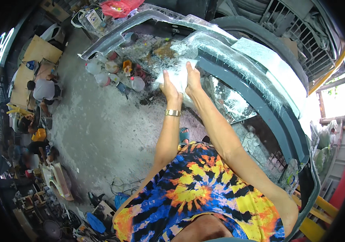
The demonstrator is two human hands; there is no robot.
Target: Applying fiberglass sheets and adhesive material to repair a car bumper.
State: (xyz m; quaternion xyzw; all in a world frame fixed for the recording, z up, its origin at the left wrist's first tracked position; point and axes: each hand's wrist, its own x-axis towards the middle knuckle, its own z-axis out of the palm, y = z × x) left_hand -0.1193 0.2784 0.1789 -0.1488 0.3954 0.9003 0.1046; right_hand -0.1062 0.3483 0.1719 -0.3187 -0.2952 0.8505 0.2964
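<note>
Plastic jugs (137,83) stand at left. The left hand (171,89), thumb up, is half closed, seemingly pinching a white sheet (177,76) beside the bumper; the right hand (193,79) pinches likewise, fingers mostly hidden. At right, the curved bumper (231,76) already carries frayed white matting (245,64); its grey band looks bare.

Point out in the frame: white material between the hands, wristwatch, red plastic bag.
White material (177,76): head view, on its bright middle.
Wristwatch (173,113): head view, on its gold-coloured band.
Red plastic bag (125,7): head view, on its crumpled side.
</note>
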